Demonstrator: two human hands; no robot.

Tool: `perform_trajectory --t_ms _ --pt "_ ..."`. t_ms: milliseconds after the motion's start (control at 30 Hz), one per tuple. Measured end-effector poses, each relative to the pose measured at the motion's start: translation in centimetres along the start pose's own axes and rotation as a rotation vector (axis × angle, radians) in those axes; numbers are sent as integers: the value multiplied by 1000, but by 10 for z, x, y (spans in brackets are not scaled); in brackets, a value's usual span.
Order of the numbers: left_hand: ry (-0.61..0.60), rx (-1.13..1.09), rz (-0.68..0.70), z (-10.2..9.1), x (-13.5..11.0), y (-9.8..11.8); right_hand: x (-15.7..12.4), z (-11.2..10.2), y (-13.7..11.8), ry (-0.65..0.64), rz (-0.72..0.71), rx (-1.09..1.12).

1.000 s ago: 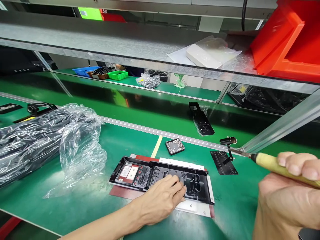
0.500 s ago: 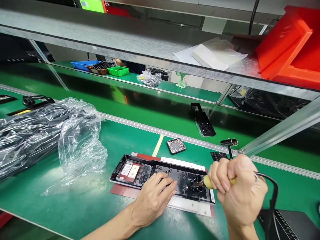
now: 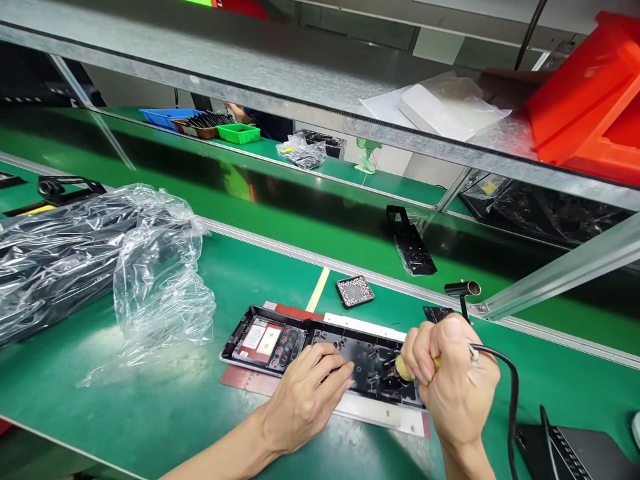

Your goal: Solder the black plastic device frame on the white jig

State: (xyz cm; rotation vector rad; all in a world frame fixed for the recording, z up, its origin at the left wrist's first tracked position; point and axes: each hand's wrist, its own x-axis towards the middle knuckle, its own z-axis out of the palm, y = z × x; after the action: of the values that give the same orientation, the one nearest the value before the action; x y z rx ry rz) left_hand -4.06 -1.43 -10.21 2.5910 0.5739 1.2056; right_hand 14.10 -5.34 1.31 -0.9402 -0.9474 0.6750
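The green bench mat [image 3: 150, 413] fills the lower frame. At lower centre my left hand [image 3: 305, 393] lies flat, fingers loose on the black housing [image 3: 360, 353]. Just right of it, my right hand [image 3: 450, 387] is fisted around the soldering iron [image 3: 401, 369], whose tip is down on the housing.

Left hand [image 3: 307, 393] flat on black plastic housing [image 3: 320, 350], fingers pressing. Right hand [image 3: 453, 383] fisted round yellow-handled soldering iron [image 3: 400, 368], tip down on housing. Small tray of beads [image 3: 355, 291] just beyond; clear plastic bag [image 3: 155, 280] to left.
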Motion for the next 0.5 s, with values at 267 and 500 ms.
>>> perform_trajectory --t_ms 267,500 --pt "11 -61 -36 1 -3 2 -2 1 8 -9 38 -36" --pt "-187 -50 -249 -21 38 -8 -4 -3 12 -26 48 -93"
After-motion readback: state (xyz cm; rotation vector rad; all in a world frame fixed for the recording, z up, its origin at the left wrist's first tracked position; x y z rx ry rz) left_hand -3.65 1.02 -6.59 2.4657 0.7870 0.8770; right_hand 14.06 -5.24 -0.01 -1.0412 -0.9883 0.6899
